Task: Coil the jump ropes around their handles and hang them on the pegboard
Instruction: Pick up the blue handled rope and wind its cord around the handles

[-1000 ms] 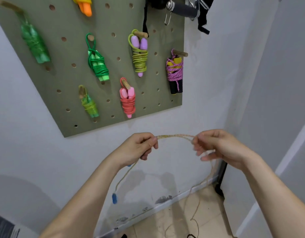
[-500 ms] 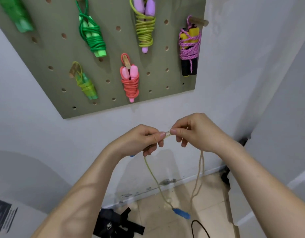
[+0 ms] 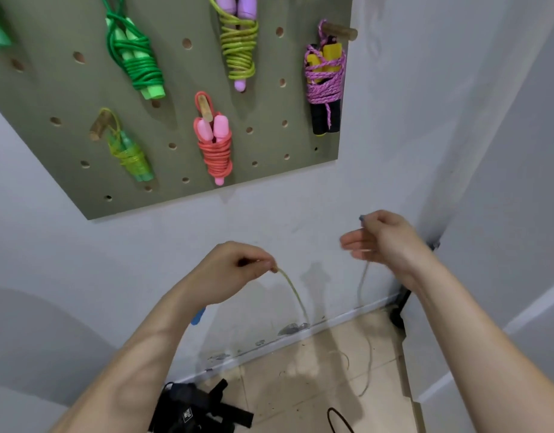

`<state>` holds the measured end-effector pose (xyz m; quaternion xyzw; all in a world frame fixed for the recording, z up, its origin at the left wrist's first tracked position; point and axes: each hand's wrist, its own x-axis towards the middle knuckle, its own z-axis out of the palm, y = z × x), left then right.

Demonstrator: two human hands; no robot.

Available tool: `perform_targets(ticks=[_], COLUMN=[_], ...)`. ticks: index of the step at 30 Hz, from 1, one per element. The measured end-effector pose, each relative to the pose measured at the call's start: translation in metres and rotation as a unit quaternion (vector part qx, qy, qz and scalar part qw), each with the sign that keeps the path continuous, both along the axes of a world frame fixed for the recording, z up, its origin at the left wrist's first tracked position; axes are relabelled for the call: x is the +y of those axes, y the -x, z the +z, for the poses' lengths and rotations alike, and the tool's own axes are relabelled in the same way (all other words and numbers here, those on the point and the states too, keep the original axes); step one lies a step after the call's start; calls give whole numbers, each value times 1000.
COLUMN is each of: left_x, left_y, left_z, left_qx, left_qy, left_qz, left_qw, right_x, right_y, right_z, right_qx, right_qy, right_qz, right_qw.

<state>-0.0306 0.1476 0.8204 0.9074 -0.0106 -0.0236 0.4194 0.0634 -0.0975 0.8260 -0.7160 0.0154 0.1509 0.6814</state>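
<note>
Here: a thin yellowish jump rope hangs loose in front of the wall, below the pegboard, not yet coiled. One strand leaves the left hand and curves down toward the floor; a second, blurred strand drops from the right hand to the tiles. A blue handle shows just beneath the left wrist, partly hidden by it.

Left hand: fingers curled, thumb and forefinger pressed together, pinching the rope at their tips. Right hand: raised higher and well apart from the left, thumb and forefinger pinched on something small and dark at the top, the other fingers loosely spread; motion blur, so the grip is hard to read exactly.

On the pegboard, coiled ropes hang from wooden pegs: green rope, lime rope with lilac handles, pink braided rope on yellow and black handles, coral rope with pink handles, translucent yellow-green rope.

Floor: black straps lie by the skirting, a black cord loop near the bottom edge
</note>
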Motion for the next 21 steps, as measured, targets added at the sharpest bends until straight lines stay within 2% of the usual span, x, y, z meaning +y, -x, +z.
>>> perform_targets(ticks=[2, 5, 7, 11, 13, 16, 17, 19, 21], left_x=[-21, -41, -39, -4, 12, 24, 28, 37, 43], left_y=[-11, -23, -24, -12, -5, 2, 4, 10, 14], left_z=[11, 13, 12, 2, -6, -17, -21, -29, -32], left_qx=[-36, -64, -54, 13, 70, 128, 136, 134, 103], left_qy=[-9, 0, 14, 41, 89, 22, 32, 120, 155], left_qz=[-20, -21, 7, 51, 56, 37, 43, 70, 117], left_qw=[999, 998, 998, 998, 992, 991, 989, 981, 975], right_x=[24, 52, 54, 24, 10, 5, 4, 3, 1], right_y=[18, 36, 31, 5, -3, -11, -13, -14, -13], right_z=[1, -12, -17, -10, -9, -16, -18, -21, -24], right_qx=[9, -19, -45, -65, -81, -90, -88, -90, -93], right_qy=[-35, -14, 9, -64, -39, -16, -22, -1, 37], right_qz=[85, 160, 97, -68, -83, -104, -109, -95, -47], right_qw=[996, 987, 994, 993, 992, 990, 990, 991, 994])
